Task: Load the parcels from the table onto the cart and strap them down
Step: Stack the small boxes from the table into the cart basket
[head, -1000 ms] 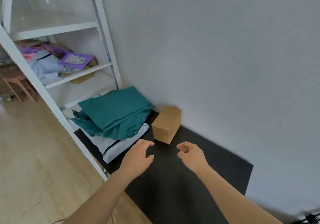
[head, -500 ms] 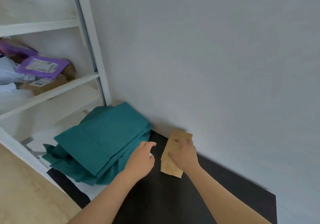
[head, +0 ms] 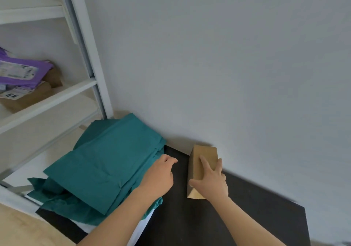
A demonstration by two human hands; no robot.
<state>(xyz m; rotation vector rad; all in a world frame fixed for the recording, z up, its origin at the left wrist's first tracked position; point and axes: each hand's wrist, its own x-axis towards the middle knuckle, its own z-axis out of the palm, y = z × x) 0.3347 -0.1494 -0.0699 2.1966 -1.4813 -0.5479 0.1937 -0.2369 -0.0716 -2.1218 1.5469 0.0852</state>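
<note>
while the right hand (head: 210,183) gripped the small cardboard box (head: 206,152) on the black counter (head: 256,217), the left hand (head: 159,177) hovered loosely curled, holding nothing, beside teal mailer bags (head: 106,166).

- I see a plain pale grey wall (head: 228,55) filling most of my feed, smooth and softly, evenly lit.
- At the left stands a white shelving unit (head: 57,97). Its upright post (head: 85,46) leans across the frame in the wide lens and comes down just beside the wall.
- I can make out two white shelf boards (head: 30,14), one high and one lower, both slanting down to the left.
- A strip of light wood floor (head: 15,230) shows in my lower left corner.
- A matte black table top (head: 256,219) lies close along the wall's foot, next to the shelving, with a soft shadow on the wall above its far edge.
</note>
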